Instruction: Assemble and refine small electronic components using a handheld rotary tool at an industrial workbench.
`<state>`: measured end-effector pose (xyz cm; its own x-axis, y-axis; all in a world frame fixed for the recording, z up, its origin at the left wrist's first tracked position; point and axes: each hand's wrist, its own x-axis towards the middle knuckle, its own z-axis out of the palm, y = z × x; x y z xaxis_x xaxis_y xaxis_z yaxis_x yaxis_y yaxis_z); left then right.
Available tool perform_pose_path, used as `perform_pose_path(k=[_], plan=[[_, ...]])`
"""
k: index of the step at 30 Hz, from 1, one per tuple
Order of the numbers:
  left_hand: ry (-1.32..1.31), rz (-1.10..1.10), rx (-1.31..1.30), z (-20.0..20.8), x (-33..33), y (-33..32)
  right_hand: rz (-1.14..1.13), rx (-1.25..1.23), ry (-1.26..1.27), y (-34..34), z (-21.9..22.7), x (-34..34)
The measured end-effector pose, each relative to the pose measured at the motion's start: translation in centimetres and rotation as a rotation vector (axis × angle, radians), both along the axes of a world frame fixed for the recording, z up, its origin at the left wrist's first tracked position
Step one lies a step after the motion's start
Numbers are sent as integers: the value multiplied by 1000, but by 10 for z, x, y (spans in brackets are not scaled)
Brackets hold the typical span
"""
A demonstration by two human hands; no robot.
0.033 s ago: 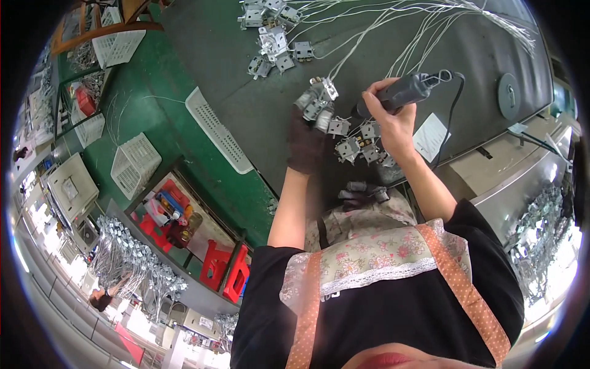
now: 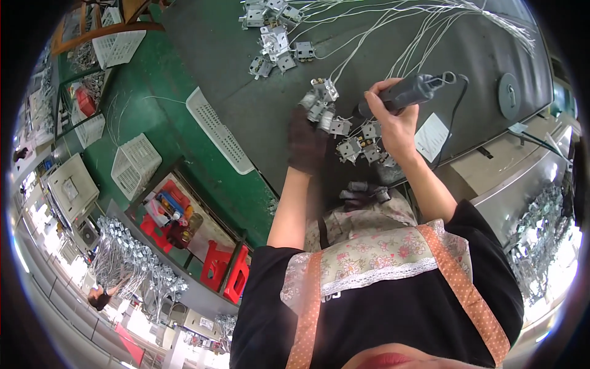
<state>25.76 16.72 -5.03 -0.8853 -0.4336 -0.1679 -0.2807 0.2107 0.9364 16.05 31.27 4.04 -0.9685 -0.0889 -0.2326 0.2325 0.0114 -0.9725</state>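
Observation:
My left hand (image 2: 307, 138), in a dark glove with pale wrapped fingertips, is closed around a small boxy metal part (image 2: 325, 90) with a thin white wire running off it. My right hand (image 2: 399, 126) is bare and wraps round a dark grey electric screwdriver (image 2: 402, 93). A hanging loop and a black cord are at its rear end; its tip points left, toward the held part, and stands apart from it. Several similar metal parts (image 2: 350, 149) lie on the dark work table (image 2: 233, 77) between and below my hands.
More metal parts (image 2: 275, 42) lie at the far side, their white wires (image 2: 393, 17) running right. A paper sheet (image 2: 432, 136) and a round grey disc (image 2: 508, 96) are on the right. At the left are a white perforated tray (image 2: 215, 129), a white basket (image 2: 135, 165) and red stools (image 2: 215, 263).
My left hand and the metal part in it have shifted and turned slightly. My right hand with the screwdriver has moved a touch to the right.

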Motion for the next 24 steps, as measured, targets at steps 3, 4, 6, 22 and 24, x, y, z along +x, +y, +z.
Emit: perform_pose_path(k=[3,4,6,22,24], plan=[[-138,-214,-533,-1,6,-3,-91,-107,65,-9,12,6],[-250,-258,-584,2,5,-3,-145,-240,111,-13,15,7],[-197,-263,-600,-1,6,-5,-119,-238,142,-17,17,10],[-188,-310,-603,-7,7,-11,-39,-236,225,-35,15,16],[-229,-316,-605,-2,4,-10,-25,-226,196,-34,17,17]])
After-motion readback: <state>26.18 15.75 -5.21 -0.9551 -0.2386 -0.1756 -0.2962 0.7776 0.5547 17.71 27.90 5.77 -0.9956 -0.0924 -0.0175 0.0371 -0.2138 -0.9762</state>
